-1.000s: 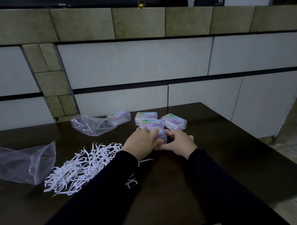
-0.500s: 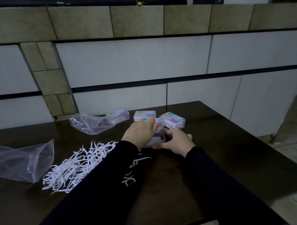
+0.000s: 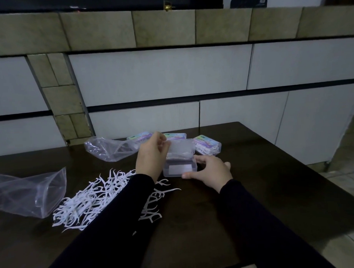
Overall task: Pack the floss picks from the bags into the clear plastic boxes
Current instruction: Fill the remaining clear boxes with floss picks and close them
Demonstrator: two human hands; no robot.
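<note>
Left hand (image 3: 151, 154) pinches the raised lid (image 3: 180, 148) of the clear plastic box (image 3: 179, 168), tipping it up and open. Right hand (image 3: 210, 171) curls around the box's right side, gripping it on the dark table (image 3: 254, 181). Loose floss picks (image 3: 90, 199) lie heaped to the left, beside an empty bag (image 3: 29, 191).

Left hand (image 3: 151, 155) raised, fingers pinching a lid's edge; right hand (image 3: 210, 169) low, fingers curled (thumb forward), both forearms reaching inward.
</note>
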